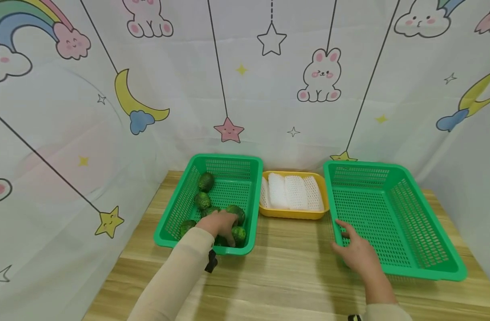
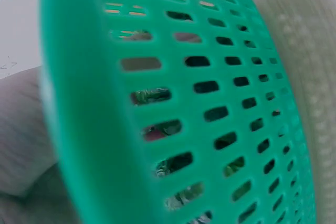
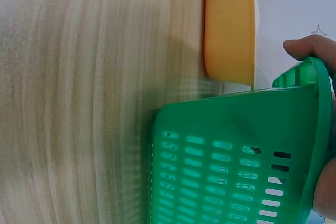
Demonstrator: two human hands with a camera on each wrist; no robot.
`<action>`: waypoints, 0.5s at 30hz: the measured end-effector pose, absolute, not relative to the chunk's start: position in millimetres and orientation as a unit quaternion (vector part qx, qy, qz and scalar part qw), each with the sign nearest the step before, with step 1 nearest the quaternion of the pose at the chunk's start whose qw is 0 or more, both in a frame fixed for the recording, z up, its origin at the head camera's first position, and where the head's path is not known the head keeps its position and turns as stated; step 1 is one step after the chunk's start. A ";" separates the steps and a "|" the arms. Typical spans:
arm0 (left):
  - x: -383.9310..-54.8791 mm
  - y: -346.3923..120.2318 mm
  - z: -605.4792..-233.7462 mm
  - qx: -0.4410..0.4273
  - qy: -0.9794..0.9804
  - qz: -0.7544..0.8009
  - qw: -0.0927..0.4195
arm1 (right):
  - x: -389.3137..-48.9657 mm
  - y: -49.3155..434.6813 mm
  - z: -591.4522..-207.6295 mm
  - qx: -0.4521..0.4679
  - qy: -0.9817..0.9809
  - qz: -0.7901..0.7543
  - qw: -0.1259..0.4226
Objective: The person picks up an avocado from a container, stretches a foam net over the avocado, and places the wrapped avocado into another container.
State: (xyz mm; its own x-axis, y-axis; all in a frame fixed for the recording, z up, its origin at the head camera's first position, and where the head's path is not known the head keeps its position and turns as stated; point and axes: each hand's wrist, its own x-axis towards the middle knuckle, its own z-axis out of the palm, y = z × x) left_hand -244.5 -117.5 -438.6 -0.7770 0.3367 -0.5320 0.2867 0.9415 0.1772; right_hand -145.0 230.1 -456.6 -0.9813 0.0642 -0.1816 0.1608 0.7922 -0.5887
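Note:
My left hand (image 1: 222, 223) reaches down into the left green basket (image 1: 256, 200), over several dark green, mottled, oval fruits that look like avocados (image 1: 206, 182). Its fingertips are partly hidden among them, so a hold cannot be made out. In the left wrist view, the basket's slotted wall (image 2: 199, 103) covers most of the hand, and bits of green fruit show through the slots. My right hand (image 1: 359, 254) grips the near left rim of the right green basket (image 1: 389, 196), with fingers over the inside and thumb outside. No fruit is seen in that basket.
Between the two baskets, a yellow basket (image 1: 293, 214) holds several white foam net sleeves (image 1: 296, 191). All stand on a wood-grain table (image 1: 285, 267). A white cloth (image 1: 269, 98) printed with cartoon figures hangs behind and at the sides.

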 end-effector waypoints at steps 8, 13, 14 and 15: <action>-246.3 -122.7 -428.5 0.170 0.936 0.131 0.278 | -148.3 230.2 -453.4 0.058 0.947 -0.306 0.073; -252.9 -128.6 -422.2 0.185 0.930 0.194 0.253 | -155.5 223.4 -452.1 0.068 0.955 -0.287 0.040; -254.3 -129.8 -421.0 0.190 0.929 0.203 0.244 | -157.9 222.1 -452.3 0.072 0.955 -0.286 0.031; -255.5 -130.5 -419.7 0.191 0.929 0.213 0.236 | -160.5 221.0 -452.7 0.075 0.955 -0.286 0.019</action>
State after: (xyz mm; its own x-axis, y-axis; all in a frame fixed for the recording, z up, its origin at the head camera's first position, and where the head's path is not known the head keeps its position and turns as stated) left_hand -255.5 -130.5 -419.7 -0.8155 0.4556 -0.3568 0.2545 0.8361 0.4860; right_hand -160.5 221.0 -452.7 -0.9879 0.1328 -0.0799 0.1549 0.8245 -0.5442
